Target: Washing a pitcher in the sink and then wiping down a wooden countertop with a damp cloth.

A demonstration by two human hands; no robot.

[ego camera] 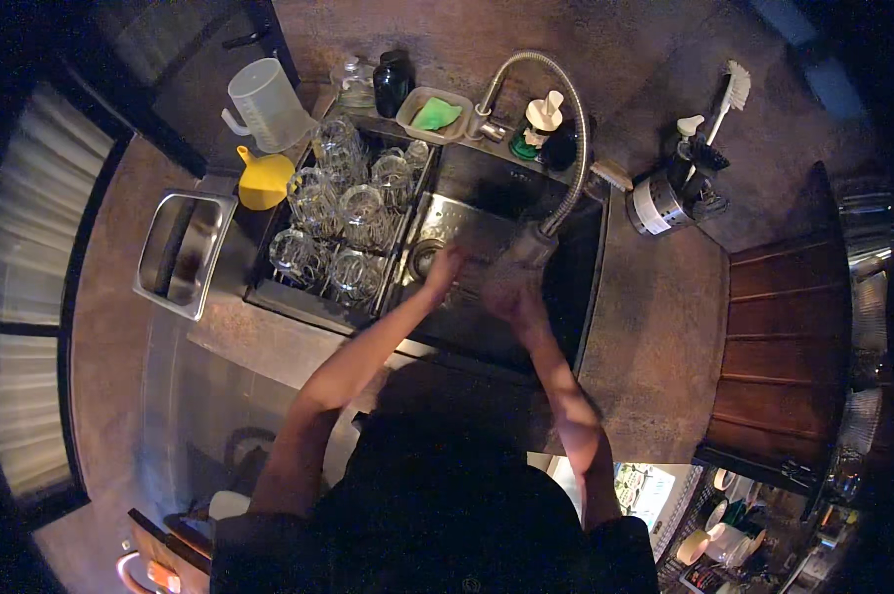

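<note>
My left hand (445,275) is low over the dark sink (577,297), beside the round drain (427,258). Blur and dim light hide its fingers. Under the spray head (530,245) of the coiled-spring faucet (585,141) is my right hand (508,297), very near or touching the head. I cannot tell whether it grips the head or something else. Left of the basin stands a rack (310,310) of upturned clear glasses, several with handles, one a glass mug (361,211).
Behind the sink are a tub with a green cloth (436,113), a pump bottle (540,122) and a dark jar (393,83). A measuring jug (265,104), yellow funnel (265,180) and steel pan (220,245) stand left. A brush (612,176) and utensil holder (651,208) sit right.
</note>
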